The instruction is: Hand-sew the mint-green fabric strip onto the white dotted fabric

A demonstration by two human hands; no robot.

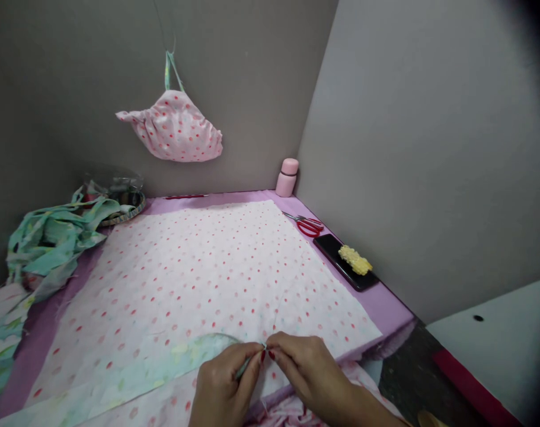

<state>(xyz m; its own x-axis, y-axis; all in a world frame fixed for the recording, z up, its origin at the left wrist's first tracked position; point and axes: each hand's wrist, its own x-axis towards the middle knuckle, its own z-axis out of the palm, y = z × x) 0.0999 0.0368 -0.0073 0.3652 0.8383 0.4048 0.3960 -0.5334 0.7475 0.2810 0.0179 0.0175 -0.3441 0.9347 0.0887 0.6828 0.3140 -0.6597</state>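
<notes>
Near the front edge of the table, my left hand [232, 379] pinches a narrow pale green fabric strip [220, 337]. The strip widens to the left into a flat green and yellow band [136, 373] lying across dotted cloth. Thumb and forefinger of my right hand [312, 370] are closed right beside the left fingertips, at the strip's end. What sits between the right fingertips is too small to make out. Under both hands spreads white cloth with red and pink dots [194, 267]. More dotted fabric [283, 409] is bunched below the table edge.
Red-handled scissors [309, 226] and a black phone [336, 255] with a yellow scrunched hair tie [355, 260] lie at right. A pink bottle [286, 178] stands behind. Green fabric strips [60, 234] heap beside a basket [134, 212]. A dotted gathered piece [178, 127] hangs above.
</notes>
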